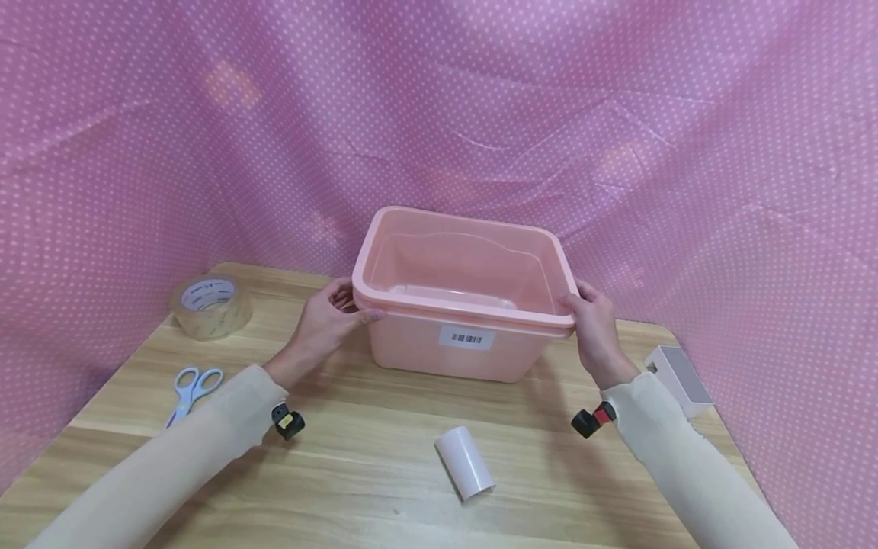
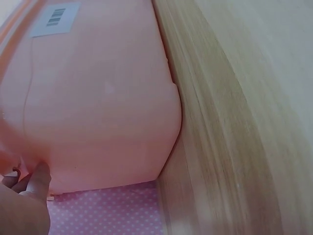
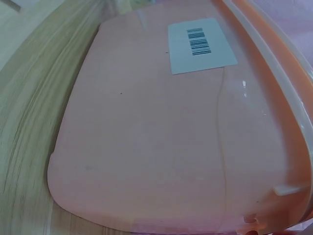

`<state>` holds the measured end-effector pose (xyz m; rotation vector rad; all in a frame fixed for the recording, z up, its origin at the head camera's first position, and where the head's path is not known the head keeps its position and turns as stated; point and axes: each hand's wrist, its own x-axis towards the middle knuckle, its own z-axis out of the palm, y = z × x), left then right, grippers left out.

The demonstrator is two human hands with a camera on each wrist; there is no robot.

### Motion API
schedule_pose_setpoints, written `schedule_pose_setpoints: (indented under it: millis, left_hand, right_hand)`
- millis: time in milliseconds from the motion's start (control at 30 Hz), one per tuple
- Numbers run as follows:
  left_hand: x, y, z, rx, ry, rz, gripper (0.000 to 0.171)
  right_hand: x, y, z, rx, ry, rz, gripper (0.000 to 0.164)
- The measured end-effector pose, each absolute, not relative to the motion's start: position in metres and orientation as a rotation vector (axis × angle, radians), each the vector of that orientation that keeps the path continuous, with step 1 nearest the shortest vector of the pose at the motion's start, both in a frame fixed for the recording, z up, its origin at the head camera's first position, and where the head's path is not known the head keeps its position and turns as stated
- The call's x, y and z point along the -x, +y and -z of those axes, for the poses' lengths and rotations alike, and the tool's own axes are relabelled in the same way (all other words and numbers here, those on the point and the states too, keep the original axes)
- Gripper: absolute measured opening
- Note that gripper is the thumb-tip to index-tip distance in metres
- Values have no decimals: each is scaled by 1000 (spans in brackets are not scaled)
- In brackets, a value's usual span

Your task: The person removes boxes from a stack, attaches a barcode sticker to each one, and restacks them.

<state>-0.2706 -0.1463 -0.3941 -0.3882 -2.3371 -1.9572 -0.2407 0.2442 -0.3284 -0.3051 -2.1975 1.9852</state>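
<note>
A pink plastic storage bin (image 1: 453,347) with a doubled rim stands at the back of the wooden table, its open top tilted toward the head camera. A white barcode label (image 1: 467,337) is stuck to its front wall. My left hand (image 1: 325,320) grips the left end of the rim, thumb along the front corner and fingers curled by the side. At the other end, my right hand (image 1: 597,332) holds the rim with the thumb on top. The left wrist view shows fingers (image 2: 39,183) beneath the rim. The right hand is almost wholly hidden in the right wrist view.
A curved pale pink piece (image 1: 466,463) lies in front of the bin. Left of it are a roll of clear tape (image 1: 213,307) and light blue scissors (image 1: 192,393). A white box with a grey top (image 1: 679,377) sits at the right edge. Dotted pink cloth (image 1: 439,114) surrounds the table.
</note>
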Motion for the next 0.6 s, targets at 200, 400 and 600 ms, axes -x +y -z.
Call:
schedule_pose_setpoints:
  millis: [200,400,600]
  left_hand:
    - [271,-148,392,374,-2382,1922,75]
    - [271,-154,390,403,-2428,1888,80]
    - [271,-166,385,467,-2514,1783,81]
  right_hand:
    - [241,248,329,228,-2197,-2071,56]
    - [240,252,329,163,-2247,-2080,57]
    - [240,261,330,121,-2334,-1940,58]
